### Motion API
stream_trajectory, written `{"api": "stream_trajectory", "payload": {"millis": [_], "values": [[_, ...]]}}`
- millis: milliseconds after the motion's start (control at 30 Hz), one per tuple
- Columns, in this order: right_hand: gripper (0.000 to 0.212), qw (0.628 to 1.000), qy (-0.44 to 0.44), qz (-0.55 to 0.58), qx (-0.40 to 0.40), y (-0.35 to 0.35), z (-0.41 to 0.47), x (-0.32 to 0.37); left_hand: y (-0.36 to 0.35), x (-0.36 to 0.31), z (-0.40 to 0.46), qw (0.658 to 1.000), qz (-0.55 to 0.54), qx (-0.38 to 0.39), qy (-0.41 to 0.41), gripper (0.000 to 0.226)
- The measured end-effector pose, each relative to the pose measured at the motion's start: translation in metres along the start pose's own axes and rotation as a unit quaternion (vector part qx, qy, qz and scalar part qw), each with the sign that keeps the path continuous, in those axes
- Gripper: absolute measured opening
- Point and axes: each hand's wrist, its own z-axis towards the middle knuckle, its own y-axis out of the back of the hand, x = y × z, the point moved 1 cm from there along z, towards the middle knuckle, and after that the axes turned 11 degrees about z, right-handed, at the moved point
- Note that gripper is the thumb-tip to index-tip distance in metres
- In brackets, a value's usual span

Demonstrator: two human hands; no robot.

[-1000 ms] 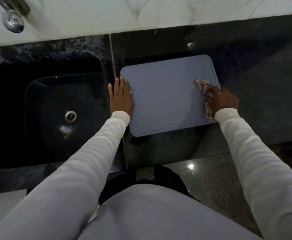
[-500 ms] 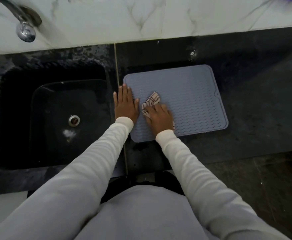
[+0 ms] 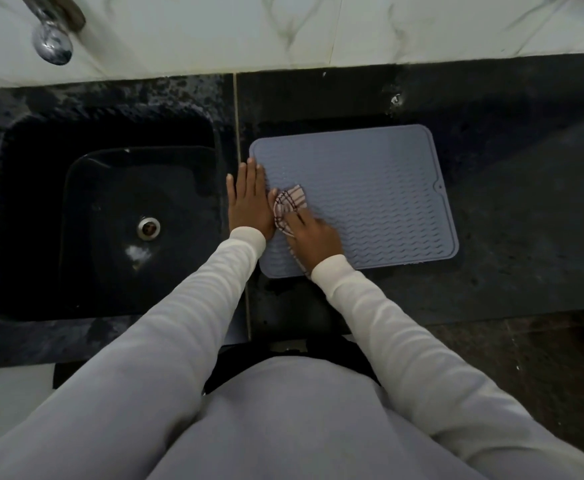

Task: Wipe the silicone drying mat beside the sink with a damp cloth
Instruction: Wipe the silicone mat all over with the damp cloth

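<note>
Head view only, so we work from that. Silicone drying mat [image 3: 370,199] lies flat on the dark tabletop [image 3: 526,209], just right of the sink [image 3: 110,216], with its left edge almost at the seam between the two slabs.

Left hand [image 3: 250,202] rests flat along the mat's left edge, fingers [image 3: 249,174] straight and close together, pointing away from us. We read that as an anchor: a thin mat would likely slide under a sideways stroke, so the palm pins it.

Right hand [image 3: 315,233] presses the checked cloth [image 3: 289,206] onto the mat's left part, touching the left hand's thumb side. Its fingers [image 3: 301,216] are bent over the cloth, bunching it rather than spreading it. We judge this is the sink-side end of a wiping stroke; most of the ribbed surface to the right lies uncovered.

Hard to make out:
- Cloth dampness: we can't tell; no wet sheen stands out on the mat.
- Part of the cloth is hidden under the right palm, with a strip trailing by the cuff.
- Whether the left palm sits on the mat or partly on the tabletop: it straddles the edge and the split is unclear.
- Tap [image 3: 51,43] is cut off at the top left.
- Sink basin is too dark to read beyond the drain [image 3: 148,227].
</note>
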Motion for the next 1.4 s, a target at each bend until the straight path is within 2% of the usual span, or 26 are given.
{"api": "stream_trajectory", "payload": {"millis": [200,300,433,567,767,833,933,1067,1133,1200,1333,1400], "values": [[0.04,0.999,-0.038,-0.039,-0.002,0.026,-0.009,-0.061,0.004,0.002,-0.002,0.999,-0.034,-0.012,0.003,0.06],[0.031,0.993,-0.103,-0.058,0.019,0.04,-0.016,-0.093,0.004,0.002,-0.003,0.999,-0.031,-0.014,0.007,0.059],[0.036,0.982,-0.179,-0.065,-0.002,0.07,-0.033,-0.146,0.004,0.002,-0.003,0.999,-0.03,-0.013,0.008,0.059],[0.031,0.963,-0.257,-0.079,-0.005,0.099,-0.047,-0.196,0.003,0.002,-0.003,0.999,-0.036,-0.011,0.007,0.059],[0.031,0.942,-0.326,-0.074,-0.037,0.116,-0.051,-0.216,0.002,0.001,-0.004,0.998,-0.054,-0.015,0.009,0.059],[0.033,0.947,-0.311,-0.055,-0.065,0.117,-0.046,-0.2,0.002,0.0,-0.004,0.999,-0.05,-0.013,0.008,0.06],[0.033,0.965,-0.24,-0.017,-0.103,0.107,-0.031,-0.155,0.004,0.001,-0.003,0.999,-0.045,-0.016,0.001,0.059],[0.039,0.989,-0.132,0.037,-0.055,0.056,-0.008,-0.074,0.008,0.004,-0.001,0.998,-0.053,-0.026,-0.008,0.055],[0.042,0.997,-0.057,0.019,-0.04,0.025,0.001,-0.036,0.009,0.01,0.002,0.998,-0.05,-0.032,-0.016,0.052],[0.047,0.999,-0.033,0.005,-0.028,0.006,0.0,-0.011,0.008,0.016,0.003,0.998,-0.037,-0.033,-0.031,0.052],[0.061,0.998,-0.022,-0.028,-0.044,0.006,-0.018,-0.019,0.004,0.014,0.003,0.999,-0.031,-0.026,-0.025,0.052],[0.054,0.999,-0.023,-0.014,-0.025,0.012,-0.02,-0.034,0.003,0.014,0.002,0.999,-0.034,-0.023,-0.02,0.052]]}}
